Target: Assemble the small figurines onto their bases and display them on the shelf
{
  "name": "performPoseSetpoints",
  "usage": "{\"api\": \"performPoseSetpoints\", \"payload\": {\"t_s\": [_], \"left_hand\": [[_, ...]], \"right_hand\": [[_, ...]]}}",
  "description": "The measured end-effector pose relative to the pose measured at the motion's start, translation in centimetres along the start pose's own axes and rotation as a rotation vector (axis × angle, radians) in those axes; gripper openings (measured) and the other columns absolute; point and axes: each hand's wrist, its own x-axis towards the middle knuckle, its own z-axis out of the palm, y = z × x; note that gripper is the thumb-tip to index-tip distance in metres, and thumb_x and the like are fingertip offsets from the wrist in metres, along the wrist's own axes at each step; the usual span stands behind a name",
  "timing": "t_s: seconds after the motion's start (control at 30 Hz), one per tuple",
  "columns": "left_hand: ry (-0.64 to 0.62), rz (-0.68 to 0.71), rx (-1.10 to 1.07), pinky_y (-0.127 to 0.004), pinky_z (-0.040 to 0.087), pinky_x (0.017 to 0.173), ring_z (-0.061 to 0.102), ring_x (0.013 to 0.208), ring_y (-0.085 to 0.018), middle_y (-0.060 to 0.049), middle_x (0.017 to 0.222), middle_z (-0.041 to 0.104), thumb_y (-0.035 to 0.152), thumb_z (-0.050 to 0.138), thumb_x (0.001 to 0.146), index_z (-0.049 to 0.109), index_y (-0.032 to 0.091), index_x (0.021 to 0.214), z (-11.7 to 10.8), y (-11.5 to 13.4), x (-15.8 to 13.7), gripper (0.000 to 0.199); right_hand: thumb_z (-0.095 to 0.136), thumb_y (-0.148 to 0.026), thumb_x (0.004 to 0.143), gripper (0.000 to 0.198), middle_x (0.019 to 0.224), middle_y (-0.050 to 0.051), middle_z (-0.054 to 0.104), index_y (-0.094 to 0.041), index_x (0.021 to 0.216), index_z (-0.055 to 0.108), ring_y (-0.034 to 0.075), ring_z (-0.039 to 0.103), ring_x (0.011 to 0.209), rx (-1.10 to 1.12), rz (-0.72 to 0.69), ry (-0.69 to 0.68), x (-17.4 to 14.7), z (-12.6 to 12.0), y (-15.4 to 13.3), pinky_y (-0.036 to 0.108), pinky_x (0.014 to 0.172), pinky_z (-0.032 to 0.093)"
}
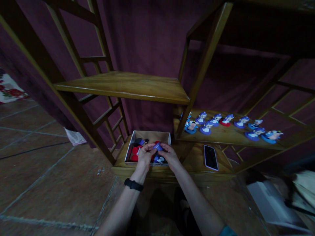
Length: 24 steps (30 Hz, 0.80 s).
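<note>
Both my hands meet over a shallow cardboard box on the low wooden shelf. Between them is a small purple piece, perhaps a round base; its exact kind is partly covered by fingers. My left hand, below a black wristband, pinches it from the left. My right hand has its fingertips on the piece's right side. Inside the box lie red discs, a dark blue disc and a small blue-and-white figurine near the front edge.
Several small figurines on round bases stand on the raised shelf at right. A phone lies on the lower shelf. A wooden shelf board juts out above the box, and an upright post rises to its right.
</note>
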Motion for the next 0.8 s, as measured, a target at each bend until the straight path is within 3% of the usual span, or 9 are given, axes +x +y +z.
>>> {"api": "performPoseSetpoints", "payload": {"t_s": [0.33,0.57,0.8], "left_hand": [[0.019,-0.011,-0.006,-0.024,0.045,0.065,0.059,0.063,-0.011,-0.002,0.069,0.067,0.025,0.082,0.046,0.067,0.012,0.077,-0.4,-0.4,0.7,0.037],[0.041,-0.139,0.003,-0.018,0.043,0.050,0.055,0.051,-0.007,-0.001,0.059,0.062,0.021,0.077,0.056,0.065,0.011,0.079,-0.6,-0.6,0.6,0.028],[0.053,-0.361,-0.084,-0.017,0.046,0.047,0.055,0.045,-0.007,-0.002,0.056,0.061,0.009,0.066,0.068,0.061,0.010,0.076,-0.5,-0.2,0.4,0.010]], "right_hand": [[0.073,-0.026,0.055,0.044,0.096,0.002,0.066,-0.020,0.098,0.063,0.019,0.060,0.086,0.059,0.051,-0.020,-0.2,-0.1,-0.3,0.032,0.079,0.047],[0.073,-0.030,0.057,0.039,0.091,0.002,0.066,-0.019,0.094,0.065,0.015,0.063,0.081,0.201,0.065,-0.019,-0.3,0.4,-1.2,0.031,0.080,0.050],[0.066,-0.034,0.061,0.037,0.082,0.002,0.067,-0.019,0.095,0.066,0.014,0.060,0.067,-0.054,0.082,0.067,-0.6,0.5,-2.1,0.026,0.061,0.048]]}}
